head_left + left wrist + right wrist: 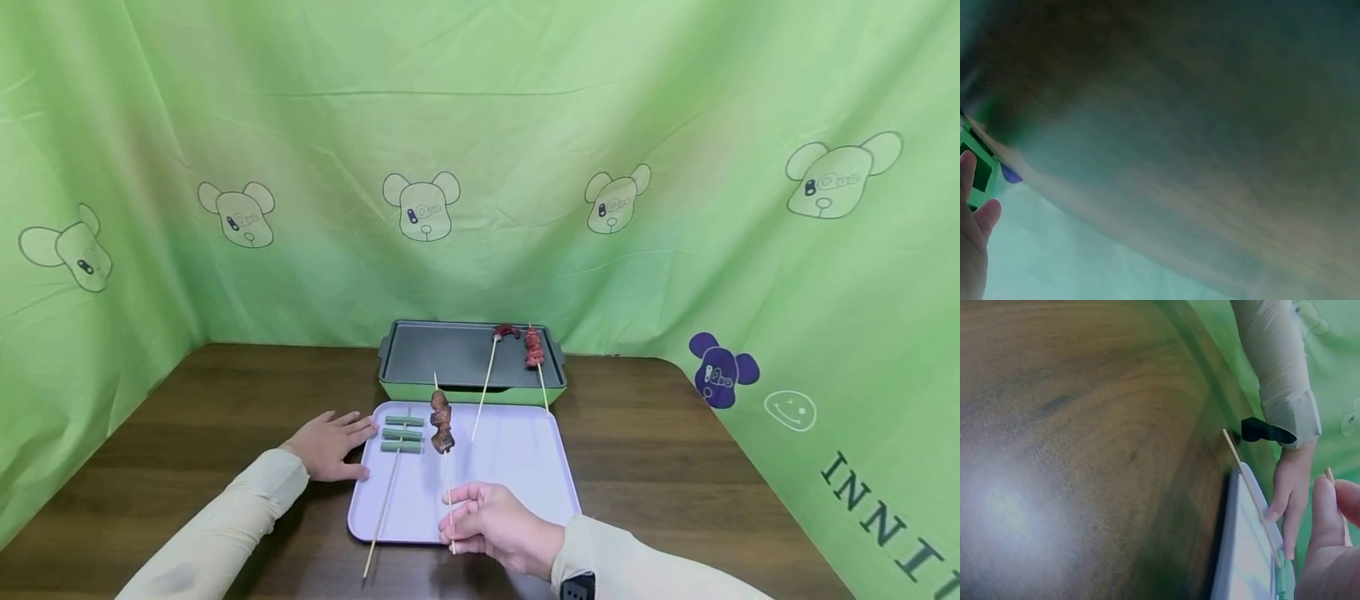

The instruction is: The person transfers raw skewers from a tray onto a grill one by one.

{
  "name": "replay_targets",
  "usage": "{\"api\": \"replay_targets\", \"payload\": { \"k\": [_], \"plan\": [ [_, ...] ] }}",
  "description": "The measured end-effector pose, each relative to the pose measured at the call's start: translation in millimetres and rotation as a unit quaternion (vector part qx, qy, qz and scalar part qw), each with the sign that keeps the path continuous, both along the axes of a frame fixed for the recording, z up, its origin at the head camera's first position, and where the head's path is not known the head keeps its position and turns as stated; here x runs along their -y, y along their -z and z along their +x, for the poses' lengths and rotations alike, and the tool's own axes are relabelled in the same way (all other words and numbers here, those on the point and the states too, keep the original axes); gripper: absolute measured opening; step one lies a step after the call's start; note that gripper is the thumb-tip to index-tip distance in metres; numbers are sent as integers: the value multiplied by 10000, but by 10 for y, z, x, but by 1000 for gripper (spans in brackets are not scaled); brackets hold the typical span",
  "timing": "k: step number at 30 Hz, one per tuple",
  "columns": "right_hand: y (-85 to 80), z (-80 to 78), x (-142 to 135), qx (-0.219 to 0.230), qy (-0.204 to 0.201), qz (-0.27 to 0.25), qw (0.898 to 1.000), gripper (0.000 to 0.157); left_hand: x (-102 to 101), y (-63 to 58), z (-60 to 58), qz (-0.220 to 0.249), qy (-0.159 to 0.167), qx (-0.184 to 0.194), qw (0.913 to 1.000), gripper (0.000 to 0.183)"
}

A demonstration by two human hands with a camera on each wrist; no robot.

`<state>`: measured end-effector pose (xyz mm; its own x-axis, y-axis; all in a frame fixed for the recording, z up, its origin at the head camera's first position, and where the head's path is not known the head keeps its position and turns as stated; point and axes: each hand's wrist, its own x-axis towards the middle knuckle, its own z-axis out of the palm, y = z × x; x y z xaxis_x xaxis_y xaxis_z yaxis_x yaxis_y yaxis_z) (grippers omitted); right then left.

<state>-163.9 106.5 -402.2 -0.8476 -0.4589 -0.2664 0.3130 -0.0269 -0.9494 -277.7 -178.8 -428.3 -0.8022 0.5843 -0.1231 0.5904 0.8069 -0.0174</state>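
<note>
My right hand pinches the lower stick of a skewer of browned meat chunks, its meat end pointing away over the lilac tray. In the right wrist view the stick's tip pokes out between thumb and finger. At the tray's left rim lies my left hand, fingers spread and straight, holding nothing. Beside it on the tray is a skewer with several green bean-like pieces, its stick reaching past the front edge. Blurred cloth fills most of the left wrist view.
Behind the tray stands a green grill with a dark flat plate. On the plate's right side lie a skewer with a curled dark red piece and one with red meat chunks, both sticks reaching toward the tray. Green curtains surround the wooden table.
</note>
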Motion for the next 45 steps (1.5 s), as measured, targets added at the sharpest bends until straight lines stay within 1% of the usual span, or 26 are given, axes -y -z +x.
{"api": "replay_targets", "payload": {
  "k": [6, 13, 17, 23, 26, 30, 37, 41, 45],
  "plan": [
    [-62, -40, -31, -159, -31, -28, 9999, 42, 5, -15, -5, 112, 3, -40, 9999, 72],
    [-200, -148, -57, -124, -41, -209, 9997, 41, -1, -17, -1, 113, 17, 5, 9999, 73],
    [-294, -266, -83, -217, -18, -342, 9992, 41, -6, -11, -3, 82, 8, -74, 9999, 73],
    [-385, -444, -104, -238, 57, -334, 9991, 42, -16, -7, -2, -43, 34, -156, 9999, 71],
    [-411, -519, -99, -324, 93, -291, 9990, 40, -15, -13, -2, -66, -7, -122, 9999, 72],
    [-460, -601, -72, -442, 135, -243, 9986, 39, -12, -36, 14, -52, 15, -38, 10000, 73],
    [-587, -759, -44, -408, 193, -356, 9983, 43, -11, -35, 2, -78, 5, -84, 9999, 72],
    [-614, -885, -56, -352, 181, -314, 9987, 46, -3, -15, -4, -80, 10, -80, 9999, 73],
    [-620, -997, -69, -377, 94, -224, 9990, 44, -1, -12, 0, -29, -12, -39, 10000, 73]
  ]
}}
